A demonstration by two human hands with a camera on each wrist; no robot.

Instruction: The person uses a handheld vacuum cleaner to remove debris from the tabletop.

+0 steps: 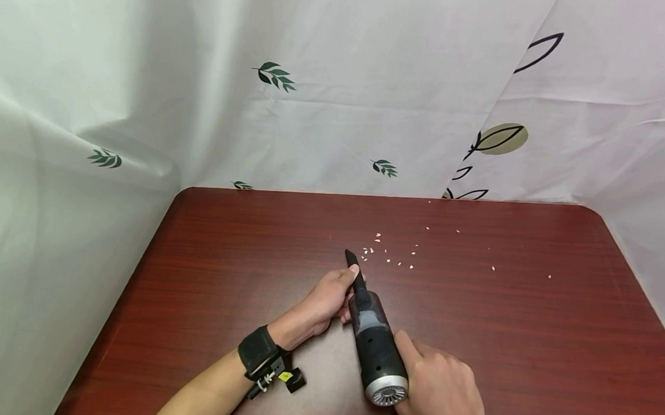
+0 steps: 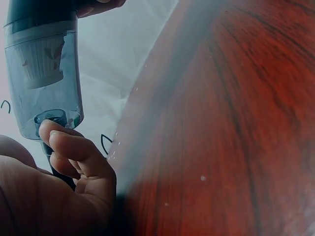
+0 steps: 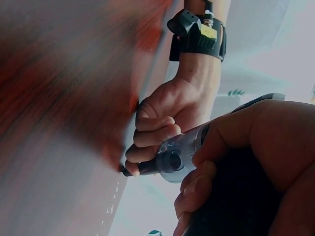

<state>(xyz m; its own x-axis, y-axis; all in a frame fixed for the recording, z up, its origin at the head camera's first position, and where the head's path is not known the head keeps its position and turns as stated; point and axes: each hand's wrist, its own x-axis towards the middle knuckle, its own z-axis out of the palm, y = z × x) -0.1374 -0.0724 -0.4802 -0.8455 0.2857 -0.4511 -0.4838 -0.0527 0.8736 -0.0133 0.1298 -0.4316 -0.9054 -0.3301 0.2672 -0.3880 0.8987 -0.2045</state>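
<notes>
A black handheld vacuum cleaner [image 1: 378, 348] with a silver vented end is held at an angle over the table. My right hand [image 1: 441, 385] grips its body from the right side. With the thumb on top and fingers curled beneath, my left hand [image 1: 330, 298] pinches the narrow black nozzle [image 1: 355, 262] at the front. A clear dust cup [image 2: 47, 78] with a white pleated filter [image 2: 42, 64] inside shows in the left wrist view. Small white scraps [image 1: 366, 251] lie on the table just beyond and right of the nozzle tip.
The reddish-brown wooden table [image 1: 223, 245] has rounded far corners. More scraps [image 1: 493, 268] are scattered toward its right and far side. White curtains [image 1: 325, 125] with leaf prints hang behind and beside it. A black strap [image 1: 257, 352] with a small camera sits on the left wrist.
</notes>
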